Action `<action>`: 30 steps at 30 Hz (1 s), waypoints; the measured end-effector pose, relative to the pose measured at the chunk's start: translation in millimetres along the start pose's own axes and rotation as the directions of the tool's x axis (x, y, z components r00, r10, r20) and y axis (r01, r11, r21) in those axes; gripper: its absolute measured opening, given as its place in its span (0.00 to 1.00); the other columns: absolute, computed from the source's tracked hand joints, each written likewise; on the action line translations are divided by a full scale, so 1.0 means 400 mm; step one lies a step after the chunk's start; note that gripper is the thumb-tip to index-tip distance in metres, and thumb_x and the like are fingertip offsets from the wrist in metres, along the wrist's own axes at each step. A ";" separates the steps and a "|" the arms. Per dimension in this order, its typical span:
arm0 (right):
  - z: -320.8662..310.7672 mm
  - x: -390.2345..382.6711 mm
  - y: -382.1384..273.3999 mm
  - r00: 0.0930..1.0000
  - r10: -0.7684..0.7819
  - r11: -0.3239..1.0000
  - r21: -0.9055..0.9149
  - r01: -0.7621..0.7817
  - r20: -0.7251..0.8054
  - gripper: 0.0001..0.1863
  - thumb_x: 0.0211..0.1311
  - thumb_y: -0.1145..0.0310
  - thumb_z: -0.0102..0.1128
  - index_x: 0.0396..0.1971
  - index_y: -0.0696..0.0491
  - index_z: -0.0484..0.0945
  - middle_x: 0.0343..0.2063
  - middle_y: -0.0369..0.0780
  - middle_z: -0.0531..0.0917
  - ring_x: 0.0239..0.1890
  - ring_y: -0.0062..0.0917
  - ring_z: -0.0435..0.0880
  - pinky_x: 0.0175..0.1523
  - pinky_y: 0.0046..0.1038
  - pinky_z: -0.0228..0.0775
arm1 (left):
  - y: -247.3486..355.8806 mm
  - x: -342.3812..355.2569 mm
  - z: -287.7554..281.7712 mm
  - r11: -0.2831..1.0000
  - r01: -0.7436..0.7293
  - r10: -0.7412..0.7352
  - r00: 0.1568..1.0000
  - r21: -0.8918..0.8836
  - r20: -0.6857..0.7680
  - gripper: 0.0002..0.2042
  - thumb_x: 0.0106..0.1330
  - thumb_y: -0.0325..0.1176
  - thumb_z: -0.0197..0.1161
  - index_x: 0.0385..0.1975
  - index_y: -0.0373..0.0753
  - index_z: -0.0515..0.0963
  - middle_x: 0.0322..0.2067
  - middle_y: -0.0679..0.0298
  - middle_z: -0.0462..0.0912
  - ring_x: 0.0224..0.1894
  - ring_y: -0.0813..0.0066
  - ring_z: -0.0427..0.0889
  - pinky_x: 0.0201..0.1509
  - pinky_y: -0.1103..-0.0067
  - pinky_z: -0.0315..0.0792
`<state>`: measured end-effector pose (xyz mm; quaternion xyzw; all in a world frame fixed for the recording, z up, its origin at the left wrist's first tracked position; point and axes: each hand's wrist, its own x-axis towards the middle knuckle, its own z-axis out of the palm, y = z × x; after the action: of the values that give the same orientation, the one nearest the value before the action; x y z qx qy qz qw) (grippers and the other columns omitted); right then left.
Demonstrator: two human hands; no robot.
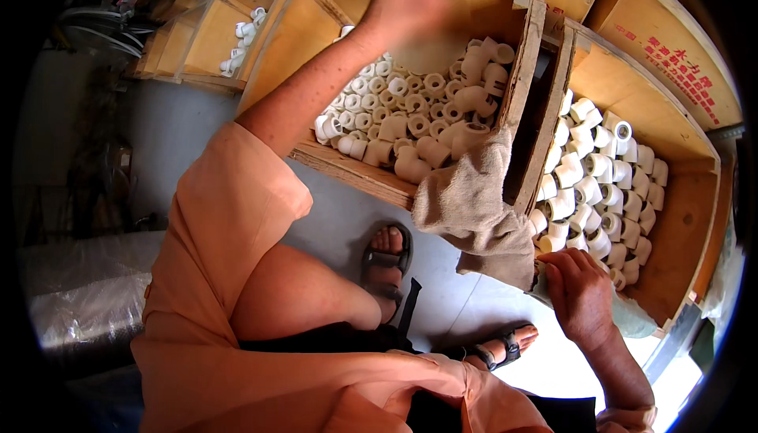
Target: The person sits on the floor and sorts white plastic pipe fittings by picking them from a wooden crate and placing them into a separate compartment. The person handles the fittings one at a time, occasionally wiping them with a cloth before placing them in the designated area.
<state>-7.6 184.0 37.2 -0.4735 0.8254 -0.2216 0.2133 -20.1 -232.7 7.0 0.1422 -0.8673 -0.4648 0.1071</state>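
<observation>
Three wooden crates side by side on grey floor. Middle crate [529,54], biggest in view: packed w/ white pipe fittings [410,117], mostly elbows and short sleeves, heaped toward near-right corner. Right crate [695,196]: more white fittings [596,188] stacked in rows along its left wall, right half bare wood. Left crate [197,38]: just a few fittings [245,38] at far side. Beige cloth [474,212] draped over near corner of middle crate, hanging down betw. the two crates. Left hand [407,11] reaching deep over middle crate, above the fittings; blurred, can't tell grip. Right hand [580,291] curled closed, pinching cloth's lower edge, right beside near fittings of right crate.
</observation>
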 end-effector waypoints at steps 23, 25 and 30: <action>0.000 0.014 0.000 0.998 0.055 0.997 0.057 -0.055 0.001 0.06 0.56 0.73 0.57 0.32 0.58 0.79 0.28 0.44 0.80 0.32 0.36 0.82 0.38 0.34 0.75 | -0.183 0.024 0.223 0.904 0.376 -0.415 0.885 0.202 0.210 0.21 0.58 0.47 0.67 0.36 0.33 0.76 0.28 0.60 0.82 0.25 0.75 0.80 0.25 0.78 0.74; -0.004 0.015 0.001 0.999 0.045 0.997 0.057 -0.046 0.009 0.06 0.56 0.72 0.57 0.32 0.57 0.79 0.27 0.43 0.80 0.31 0.36 0.81 0.37 0.34 0.75 | -0.183 0.022 0.204 0.873 0.488 -0.483 0.858 0.018 0.173 0.19 0.60 0.45 0.62 0.37 0.33 0.76 0.31 0.59 0.82 0.28 0.73 0.81 0.27 0.76 0.76; 0.000 0.011 0.010 1.000 0.017 0.998 0.063 -0.017 -0.008 0.06 0.57 0.72 0.58 0.33 0.57 0.79 0.27 0.43 0.80 0.31 0.37 0.81 0.36 0.34 0.74 | -0.118 -0.020 0.121 0.731 0.542 -0.420 0.837 -0.416 0.352 0.22 0.65 0.46 0.47 0.50 0.34 0.70 0.36 0.56 0.80 0.35 0.68 0.80 0.41 0.70 0.74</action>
<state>-12.6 181.9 34.2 -0.4585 0.8228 -0.2479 0.2264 -21.1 -217.4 -59.2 0.2747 -0.6558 -0.6977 -0.0876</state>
